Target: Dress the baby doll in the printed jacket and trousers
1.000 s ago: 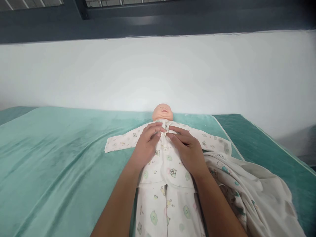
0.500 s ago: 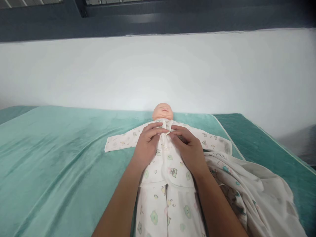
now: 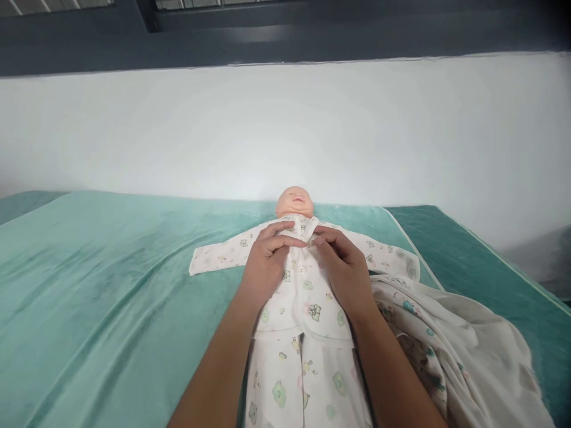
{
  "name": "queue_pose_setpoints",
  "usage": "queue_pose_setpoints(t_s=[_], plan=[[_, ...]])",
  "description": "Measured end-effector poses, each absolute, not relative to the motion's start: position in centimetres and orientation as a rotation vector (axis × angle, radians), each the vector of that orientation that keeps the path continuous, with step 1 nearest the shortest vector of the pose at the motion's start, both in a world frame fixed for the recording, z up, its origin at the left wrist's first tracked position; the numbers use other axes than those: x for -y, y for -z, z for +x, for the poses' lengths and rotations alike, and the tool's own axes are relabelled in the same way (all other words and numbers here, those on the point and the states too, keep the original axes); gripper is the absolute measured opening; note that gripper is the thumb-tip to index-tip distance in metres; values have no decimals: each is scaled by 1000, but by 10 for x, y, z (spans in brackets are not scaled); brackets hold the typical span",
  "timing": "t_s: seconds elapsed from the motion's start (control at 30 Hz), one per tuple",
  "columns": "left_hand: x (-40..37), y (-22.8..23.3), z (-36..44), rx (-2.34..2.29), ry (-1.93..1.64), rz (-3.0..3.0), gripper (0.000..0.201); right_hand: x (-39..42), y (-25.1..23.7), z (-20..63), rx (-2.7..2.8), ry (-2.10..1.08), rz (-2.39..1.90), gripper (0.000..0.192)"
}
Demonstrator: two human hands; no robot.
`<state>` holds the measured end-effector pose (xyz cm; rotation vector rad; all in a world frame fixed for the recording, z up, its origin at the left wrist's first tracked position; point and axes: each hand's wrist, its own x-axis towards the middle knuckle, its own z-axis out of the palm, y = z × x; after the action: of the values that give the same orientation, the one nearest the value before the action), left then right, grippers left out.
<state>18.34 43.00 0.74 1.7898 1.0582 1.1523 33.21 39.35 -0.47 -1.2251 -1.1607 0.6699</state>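
A baby doll (image 3: 295,203) lies on its back, dressed in a white long-sleeved baby shirt (image 3: 307,297) with a bear print. Its arms are spread wide. On the chest rests my left hand (image 3: 266,261), fingers stretched out and apart, the index fingertip touching the shirt front by its middle edge. Opposite it, my right hand (image 3: 343,261) pinches the loose front edge of the shirt below the neck, thumb against index finger. One button (image 3: 302,270) shows lower on the front. Matching trousers (image 3: 279,386) cover the legs between my forearms.
A green velvety cover (image 3: 111,285) lies under the doll, with folds at the left. Crumpled white printed cloth (image 3: 482,339) is heaped beside my right forearm. Behind the doll's head rises a white wall (image 3: 285,131), with a dark frame (image 3: 312,35) above it.
My right hand has shifted slightly to the right, drawing the shirt's loose edge away from the left fingertips. The button below now shows more plainly. My left hand has hardly moved.
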Motion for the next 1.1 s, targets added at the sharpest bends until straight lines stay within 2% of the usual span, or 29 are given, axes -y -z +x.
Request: queue_pose_setpoints(t_s=[0.13,0.43,0.67,0.87,0.97,1.1], plan=[[-430,-7,184,-1070,-1152,1820,38,-394,7,332,1273,-624,-1216,20],[-430,-5,186,-1105,-1259,1717,23,-396,8,334,1283,-636,-1209,16],[-430,-8,185,-1098,-1259,1658,22,-393,2,333,1221,-648,-1192,15],[-422,-19,175,-1033,-1018,1814,18,-389,0,337,1249,-629,-1198,27],[-420,-24,168,-1000,-872,1910,12,-388,-1,342,1401,-669,-1200,26],[-421,-27,161,-935,-749,1904,15,-388,-3,346,1531,-729,-1224,25]])
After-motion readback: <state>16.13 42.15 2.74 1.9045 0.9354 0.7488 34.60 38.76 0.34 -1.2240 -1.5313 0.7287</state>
